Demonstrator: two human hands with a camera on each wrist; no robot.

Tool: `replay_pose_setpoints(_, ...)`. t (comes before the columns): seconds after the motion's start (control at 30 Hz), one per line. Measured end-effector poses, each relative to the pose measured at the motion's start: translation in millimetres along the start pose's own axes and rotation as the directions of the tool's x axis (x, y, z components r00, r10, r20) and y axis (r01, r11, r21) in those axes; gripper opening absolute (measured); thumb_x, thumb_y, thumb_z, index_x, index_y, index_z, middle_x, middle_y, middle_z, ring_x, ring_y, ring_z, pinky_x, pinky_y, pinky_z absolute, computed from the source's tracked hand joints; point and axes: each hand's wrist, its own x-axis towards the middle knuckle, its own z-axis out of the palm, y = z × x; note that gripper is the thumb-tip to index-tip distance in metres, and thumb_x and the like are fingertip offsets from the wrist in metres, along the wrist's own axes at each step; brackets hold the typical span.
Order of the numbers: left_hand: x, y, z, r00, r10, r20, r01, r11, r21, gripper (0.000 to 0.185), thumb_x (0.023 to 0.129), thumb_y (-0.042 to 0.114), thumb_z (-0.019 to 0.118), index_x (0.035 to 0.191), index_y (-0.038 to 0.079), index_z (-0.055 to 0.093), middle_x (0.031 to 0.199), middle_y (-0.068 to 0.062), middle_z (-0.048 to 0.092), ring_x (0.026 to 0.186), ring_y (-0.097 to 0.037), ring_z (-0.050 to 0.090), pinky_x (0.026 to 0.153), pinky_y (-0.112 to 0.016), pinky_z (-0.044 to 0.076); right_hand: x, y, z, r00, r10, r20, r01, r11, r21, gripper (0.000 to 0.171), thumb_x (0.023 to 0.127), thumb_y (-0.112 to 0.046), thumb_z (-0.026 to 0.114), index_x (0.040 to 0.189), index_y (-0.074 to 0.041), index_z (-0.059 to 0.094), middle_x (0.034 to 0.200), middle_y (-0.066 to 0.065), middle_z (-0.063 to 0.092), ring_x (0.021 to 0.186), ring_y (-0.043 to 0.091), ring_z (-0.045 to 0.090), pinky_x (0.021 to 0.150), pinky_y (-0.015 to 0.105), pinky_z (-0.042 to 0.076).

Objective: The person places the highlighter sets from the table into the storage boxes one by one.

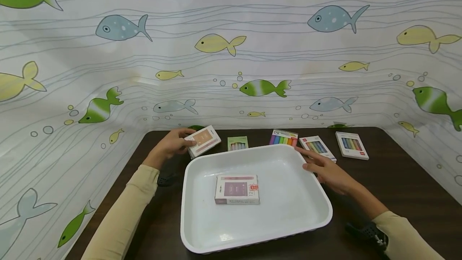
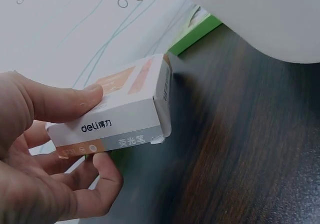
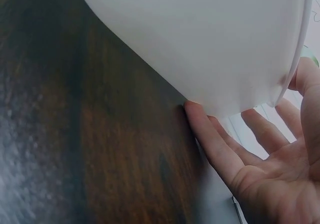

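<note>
Two hands are working at the far rim of a white tray on the dark table, and I am watching both from the head view first. My left hand is reaching forward with the wrist slightly bent, its grip clamped on a peach-and-white box: the thumb is pressing on the printed top face while the fingers are curling underneath. In the left wrist view the peach-and-white box is being held tilted, just off the table, with the tray's outer wall rising just beyond it.

My right hand is lying flat and relaxed, fingers apart and straight, gripping nothing. Its fingertips are touching the tray's outer wall where that wall is meeting the table.

Just past the right hand's fingers, three marker packs are lying in a row: a rainbow pack, a second pack and a third pack farthest out. Between the two hands a small green box is sitting behind the tray rim. Inside the tray, a purple-and-white box is lying flat.

The small print on the boxes is too small for me to read, and both wrist views are cutting the tray off.
</note>
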Motion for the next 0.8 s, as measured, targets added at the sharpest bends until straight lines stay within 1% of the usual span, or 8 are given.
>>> replay_pose_setpoints(0.1,-3.3,-0.7,-0.9,1.000,0.000,0.007,0.000,1.000,-0.020,0.063,0.095,0.006,0.072,0.150,-0.001,0.044,0.137,-0.025,0.047,0.082,-0.022,0.059,0.068,-0.034,0.051,-1,2,0,1.000,0.006,-0.002,-0.006,1.000,-0.003,0.062,0.107,-0.023,0.056,0.162,-0.025,0.030,0.155,0.028,0.032,0.119,0.044,0.059,0.080,0.057,0.056)
replay_pose_setpoints(0.2,-6.9,-0.4,-0.7,1.000,0.003,-0.008,-0.004,0.999,-0.034,0.061,0.095,0.005,0.072,0.149,0.000,0.046,0.128,-0.023,0.051,0.079,-0.021,0.058,0.065,-0.033,0.050,-1,4,0,1.000,0.005,-0.008,-0.005,1.000,-0.007,0.062,0.107,-0.023,0.056,0.162,-0.025,0.030,0.155,0.028,0.032,0.119,0.044,0.059,0.080,0.057,0.056)
replay_pose_setpoints(0.37,-11.3,1.4,-0.8,0.999,-0.017,-0.047,0.015,0.998,-0.053,0.062,0.094,0.007,0.073,0.150,0.001,0.046,0.120,-0.019,0.057,0.081,-0.021,0.060,0.069,-0.035,0.051,-1,5,-2,1.000,-0.004,-0.005,0.004,1.000,-0.007,0.061,0.107,-0.023,0.056,0.162,-0.025,0.030,0.156,0.027,0.031,0.119,0.045,0.059,0.080,0.057,0.056)
replay_pose_setpoints(0.47,-12.6,5.2,-0.2,0.998,-0.029,-0.062,0.024,0.997,-0.069,0.063,0.095,0.008,0.073,0.151,0.002,0.045,0.118,-0.016,0.059,0.081,-0.021,0.059,0.068,-0.035,0.051,0,5,-2,1.000,-0.011,0.005,0.012,1.000,-0.003,0.061,0.107,-0.022,0.055,0.162,-0.025,0.030,0.155,0.027,0.031,0.120,0.044,0.059,0.080,0.057,0.055)
replay_pose_setpoints(0.6,-13.9,14.3,2.3,0.996,-0.038,-0.081,0.030,0.995,-0.095,0.063,0.095,0.010,0.073,0.151,0.004,0.046,0.119,-0.016,0.058,0.084,-0.021,0.059,0.068,-0.034,0.050,0,3,-4,1.000,-0.017,0.010,0.017,1.000,-0.003,0.061,0.107,-0.021,0.055,0.162,-0.024,0.030,0.154,0.028,0.033,0.119,0.044,0.059,0.080,0.058,0.055)
replay_pose_setpoints(0.73,-15.8,24.5,7.2,0.996,-0.034,-0.085,0.025,0.993,-0.113,0.064,0.094,0.011,0.074,0.152,0.007,0.046,0.128,-0.017,0.053,0.088,-0.021,0.059,0.074,-0.033,0.051,0,3,-4,1.000,-0.025,0.019,0.025,1.000,0.010,0.061,0.107,-0.019,0.055,0.162,-0.023,0.029,0.151,0.030,0.036,0.117,0.044,0.060,0.078,0.059,0.055)
replay_pose_setpoints(0.8,-17.3,30.4,10.5,0.996,-0.020,-0.085,0.010,0.993,-0.116,0.063,0.094,0.010,0.074,0.151,0.008,0.047,0.130,-0.017,0.051,0.089,-0.022,0.060,0.075,-0.034,0.051,0,3,-4,0.999,-0.028,0.024,0.028,1.000,0.014,0.061,0.107,-0.018,0.054,0.163,-0.022,0.029,0.149,0.030,0.037,0.117,0.044,0.060,0.079,0.059,0.055)
